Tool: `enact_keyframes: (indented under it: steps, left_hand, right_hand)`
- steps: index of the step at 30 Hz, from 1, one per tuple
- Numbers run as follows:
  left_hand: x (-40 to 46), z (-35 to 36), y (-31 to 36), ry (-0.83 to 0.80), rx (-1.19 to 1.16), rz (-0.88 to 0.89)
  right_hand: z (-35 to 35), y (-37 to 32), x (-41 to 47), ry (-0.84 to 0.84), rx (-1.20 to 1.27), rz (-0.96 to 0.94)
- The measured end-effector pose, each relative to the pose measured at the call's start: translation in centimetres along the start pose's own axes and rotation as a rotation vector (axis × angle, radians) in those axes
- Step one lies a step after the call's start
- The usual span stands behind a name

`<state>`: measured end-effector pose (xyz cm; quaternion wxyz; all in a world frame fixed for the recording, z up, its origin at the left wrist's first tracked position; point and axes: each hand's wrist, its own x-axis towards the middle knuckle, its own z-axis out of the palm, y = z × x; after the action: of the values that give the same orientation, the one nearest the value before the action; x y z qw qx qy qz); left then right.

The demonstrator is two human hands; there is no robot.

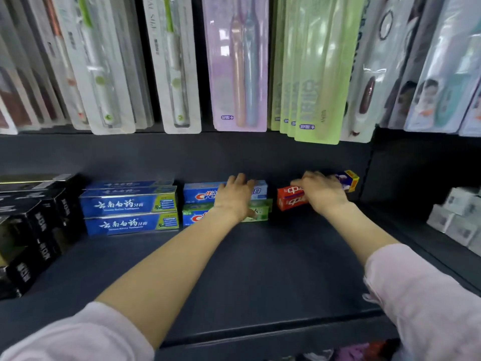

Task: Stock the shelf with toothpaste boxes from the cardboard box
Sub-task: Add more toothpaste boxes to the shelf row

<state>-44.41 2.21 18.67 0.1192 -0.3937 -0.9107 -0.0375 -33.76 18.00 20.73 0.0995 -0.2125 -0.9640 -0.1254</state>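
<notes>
At the back of the dark shelf (260, 277) my left hand (235, 198) lies flat on a stack of blue and green Crest toothpaste boxes (200, 195), fingers spread over the top box. My right hand (322, 192) grips a red toothpaste box (289, 199) that rests on the shelf to the right of that stack. Behind it lies a purple and yellow box (350, 179), partly hidden by my fingers. The cardboard box is out of view.
Stacked blue toothpaste boxes (130, 207) sit left of the Crest stack, black boxes (31, 225) farther left. White boxes (460, 217) stand on the neighbouring shelf at right. Packaged toothbrushes (239, 63) hang above. The shelf's front part is bare dark surface.
</notes>
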Motion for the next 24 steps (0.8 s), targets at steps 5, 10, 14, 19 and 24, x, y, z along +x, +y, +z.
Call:
enact_keyframes:
  steps: [5,10,14,19,24]
  left_hand:
    - [0.9,0.9,-0.4,0.011,-0.018,-0.029]
    - [1.1,1.3,-0.5,0.043,-0.014,-0.029]
    - [0.9,1.5,-0.3,0.052,-0.013,-0.031]
    - [-0.2,1.7,-0.2,0.091,-0.069,-0.017]
    - [-3.1,0.8,-0.1,0.192,-0.186,-0.016]
  right_hand:
    - [2.5,-0.1,2.3,-0.051,-0.009,0.011]
    - [5.2,-1.7,2.1,-0.013,0.135,0.1]
    - [5.7,-2.3,2.0,-0.031,0.314,0.088]
    - [5.1,-2.2,0.8,-0.095,0.554,0.032]
    - [3.0,-4.4,-2.1,-0.014,0.556,-0.057]
